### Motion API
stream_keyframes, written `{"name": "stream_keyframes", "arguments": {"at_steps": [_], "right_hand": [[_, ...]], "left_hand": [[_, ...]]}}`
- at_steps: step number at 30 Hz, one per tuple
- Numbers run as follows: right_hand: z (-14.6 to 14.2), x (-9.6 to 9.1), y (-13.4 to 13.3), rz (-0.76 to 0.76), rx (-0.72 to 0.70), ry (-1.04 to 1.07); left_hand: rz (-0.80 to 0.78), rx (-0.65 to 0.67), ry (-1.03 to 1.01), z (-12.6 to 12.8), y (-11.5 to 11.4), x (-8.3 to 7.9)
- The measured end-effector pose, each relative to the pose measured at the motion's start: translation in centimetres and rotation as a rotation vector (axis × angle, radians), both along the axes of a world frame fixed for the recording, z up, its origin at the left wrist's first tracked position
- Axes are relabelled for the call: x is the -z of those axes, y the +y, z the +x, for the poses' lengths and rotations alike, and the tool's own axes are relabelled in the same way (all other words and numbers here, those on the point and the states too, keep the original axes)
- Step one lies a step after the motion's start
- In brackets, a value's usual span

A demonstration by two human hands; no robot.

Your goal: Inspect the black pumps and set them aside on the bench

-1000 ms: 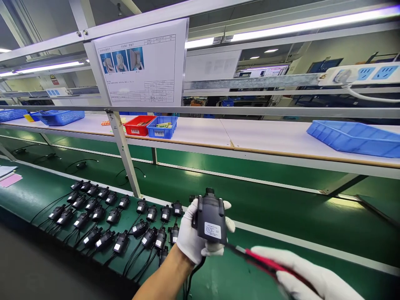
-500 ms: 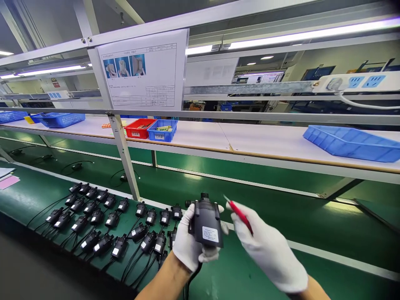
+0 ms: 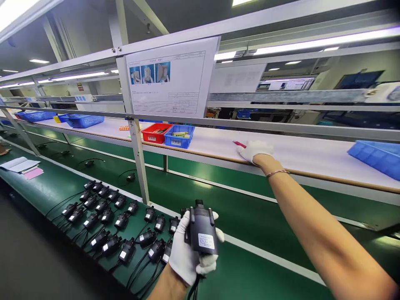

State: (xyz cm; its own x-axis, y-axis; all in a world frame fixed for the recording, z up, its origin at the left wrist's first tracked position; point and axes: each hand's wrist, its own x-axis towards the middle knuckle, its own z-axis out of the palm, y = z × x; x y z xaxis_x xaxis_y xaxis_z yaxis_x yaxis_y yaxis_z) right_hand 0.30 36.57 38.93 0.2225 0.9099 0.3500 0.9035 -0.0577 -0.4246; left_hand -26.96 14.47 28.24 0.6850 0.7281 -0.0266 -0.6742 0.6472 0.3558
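My left hand, in a white glove, is wrapped round a small black pump. The pump stands nearly upright, its threaded port at the top, its white label facing me and its cable hanging below. Stretched out to the raised shelf, my gloved right hand has its fingers closed on a slim red tool. Only one end of that tool sticks out on the left; the rest is hidden by the hand. Several similar black pumps lie in rows on the green bench, to the left of my left hand.
On the pale shelf are a red bin, a blue bin and a larger blue tray. A metal post rises left of centre, bearing a printed sheet. Papers lie at far left.
My right hand has moved up and away from the pump to the shelf, taking the red tool along. My left hand still holds the pump. The view has shifted.
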Motion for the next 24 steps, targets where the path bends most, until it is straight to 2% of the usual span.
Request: {"name": "stream_keyframes", "arguments": {"at_steps": [1,3,5,6,7,8,9,10,11,13,15,17,20,24], "right_hand": [[-1.1,0.1,-1.3,0.032,-0.042,0.007],[-4.0,1.3,-5.7,0.098,-0.182,0.033],[-7.2,3.6,-11.7,0.129,-0.365,0.087],[-8.6,4.9,-14.8,0.158,-0.523,0.174],[-9.9,6.3,-17.5,0.154,-0.621,0.227],[-10.8,7.6,-19.8,0.16,-0.667,0.261],[-11.4,8.8,-21.6,0.198,-0.66,0.296],[-11.5,9.7,-22.9,0.173,-0.654,0.329],[-11.3,10.4,-23.7,0.131,-0.648,0.374],[-10.1,11.2,-24.4,0.003,-0.659,0.495],[-8.4,11.3,-24.9,-0.087,-0.682,0.609],[-7.2,11.0,-25.6,-0.094,-0.675,0.658],[-6.5,10.7,-26.9,-0.044,-0.633,0.619],[-6.5,11.0,-27.9,0.05,-0.598,0.497]], "left_hand": [[0.008,-0.016,-0.006,-0.2,0.2,0.0],[0.014,-0.04,-0.011,-0.5,0.6,0.0],[-0.013,-0.059,0.002,-0.4,1.1,0.0],[-0.048,-0.079,0.016,-0.1,1.2,0.0],[-0.093,-0.105,0.032,0.2,1.3,0.0],[-0.142,-0.134,0.05,0.6,1.3,0.0],[-0.19,-0.16,0.067,1.0,1.3,0.1],[-0.224,-0.174,0.082,1.4,1.2,0.2],[-0.24,-0.174,0.092,1.7,1.1,0.3],[-0.233,-0.084,0.102,2.2,0.8,0.6],[-0.192,0.052,0.089,2.6,0.6,1.0],[-0.139,0.107,0.066,2.9,0.4,1.3],[-0.098,0.042,0.057,3.4,0.1,1.4],[-0.087,-0.029,0.108,3.6,-0.8,0.5]]}}
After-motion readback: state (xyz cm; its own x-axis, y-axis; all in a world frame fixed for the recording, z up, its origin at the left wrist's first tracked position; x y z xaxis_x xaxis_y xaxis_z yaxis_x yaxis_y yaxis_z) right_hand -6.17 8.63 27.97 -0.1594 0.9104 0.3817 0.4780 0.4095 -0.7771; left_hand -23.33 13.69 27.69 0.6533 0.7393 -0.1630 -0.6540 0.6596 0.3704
